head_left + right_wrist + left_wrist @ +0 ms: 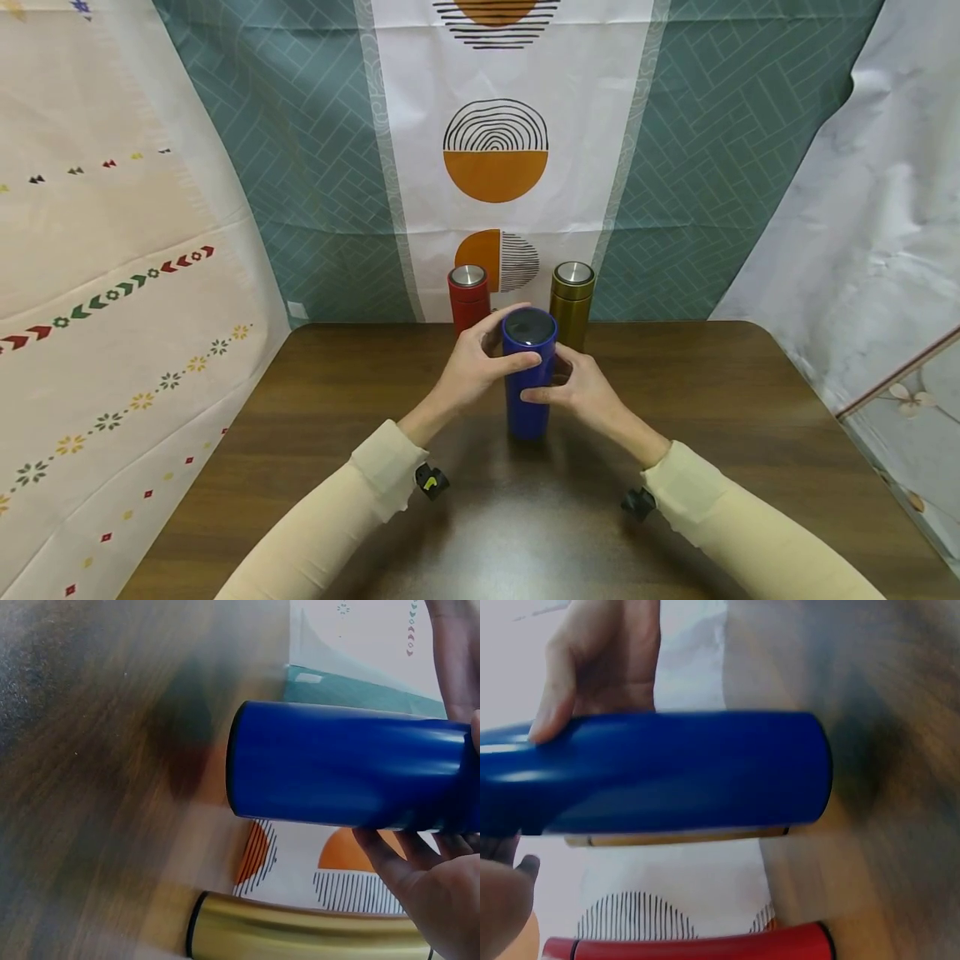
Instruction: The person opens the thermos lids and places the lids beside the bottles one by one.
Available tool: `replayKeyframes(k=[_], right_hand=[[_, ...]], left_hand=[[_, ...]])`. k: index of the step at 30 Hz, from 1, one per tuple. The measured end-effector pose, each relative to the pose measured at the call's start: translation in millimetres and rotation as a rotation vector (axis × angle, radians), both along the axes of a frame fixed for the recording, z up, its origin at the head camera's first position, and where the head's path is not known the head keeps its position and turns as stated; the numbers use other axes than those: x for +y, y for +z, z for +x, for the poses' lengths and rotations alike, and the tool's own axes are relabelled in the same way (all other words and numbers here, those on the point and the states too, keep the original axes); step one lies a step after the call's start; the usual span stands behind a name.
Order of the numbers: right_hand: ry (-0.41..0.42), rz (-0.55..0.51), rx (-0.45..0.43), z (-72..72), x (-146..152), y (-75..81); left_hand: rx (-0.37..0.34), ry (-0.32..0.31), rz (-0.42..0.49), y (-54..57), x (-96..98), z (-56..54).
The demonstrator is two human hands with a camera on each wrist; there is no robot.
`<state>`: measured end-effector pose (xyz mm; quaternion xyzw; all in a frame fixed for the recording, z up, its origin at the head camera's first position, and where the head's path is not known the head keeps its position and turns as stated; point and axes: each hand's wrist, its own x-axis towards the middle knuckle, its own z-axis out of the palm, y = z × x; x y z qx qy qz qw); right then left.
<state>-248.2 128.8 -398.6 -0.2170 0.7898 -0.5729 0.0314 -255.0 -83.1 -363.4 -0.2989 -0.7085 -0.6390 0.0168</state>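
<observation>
A blue flask (528, 392) with a dark top stands upright between both hands, its base seemingly just above the wooden table. My left hand (480, 360) grips it near the top from the left, thumb across the front and fingers partly hidden behind. Lower on the right side, my right hand (588, 393) holds it, thumb on the front; its other fingers are mostly out of sight. In the left wrist view the flask's blue wall (697, 772) fills the middle. The right wrist view shows the right-hand fingers (390, 859) against its far side.
Behind the blue flask stand a red flask (469, 300) on the left and a gold flask (572, 304) on the right, both with silver tops. The brown table (360, 375) ends at a patterned cloth (315, 167). More cloth hangs at both sides.
</observation>
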Motion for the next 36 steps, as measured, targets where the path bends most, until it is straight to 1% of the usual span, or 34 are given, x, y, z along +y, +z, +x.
replayKeyframes(k=[4, 9, 12, 14, 16, 19, 23, 26, 29, 31, 33, 35, 36], right_hand=[[0.024, 0.002, -0.017, -2.2, 5, 3.7], [0.088, 0.008, -0.027, -5.0, 11, 7.7], [0.110, 0.022, -0.032, -4.9, 12, 8.4], [0.112, 0.028, -0.031, -5.0, 11, 7.9], [0.104, 0.028, -0.028, -4.8, 11, 7.1], [0.093, 0.026, -0.018, -4.9, 10, 5.6], [0.084, 0.020, -0.006, -5.2, 8, 4.1], [0.065, 0.010, 0.003, -5.4, 7, 3.1], [0.042, 0.003, 0.019, -5.2, 6, 1.7], [0.029, -0.001, 0.026, -5.0, 6, 1.1], [0.027, 0.000, 0.029, -4.9, 5, 1.4], [0.032, -0.002, 0.025, -5.1, 5, 2.3], [0.035, -0.001, 0.021, -5.3, 6, 3.0]], left_hand=[[-0.019, -0.085, -0.050, 6.6, -8.2, -7.4], [-0.024, -0.176, -0.107, 15.2, -15.2, -17.1], [-0.020, -0.212, -0.129, 15.9, -16.6, -19.4], [-0.020, -0.220, -0.127, 14.7, -17.0, -19.5], [-0.022, -0.212, -0.116, 12.7, -16.6, -18.6], [-0.037, -0.197, -0.072, 9.0, -15.1, -16.5], [-0.043, -0.155, -0.020, 5.2, -10.7, -13.2], [-0.034, -0.103, 0.003, 3.7, -6.2, -9.8], [-0.022, -0.035, 0.013, 2.4, -1.5, -5.3], [-0.018, 0.008, 0.011, 2.0, 1.1, -2.6], [-0.019, 0.036, 0.000, 2.3, 2.6, -0.7], [-0.030, 0.032, -0.012, 3.8, 2.3, -0.5], [-0.037, 0.018, -0.015, 5.0, 1.5, -1.1]])
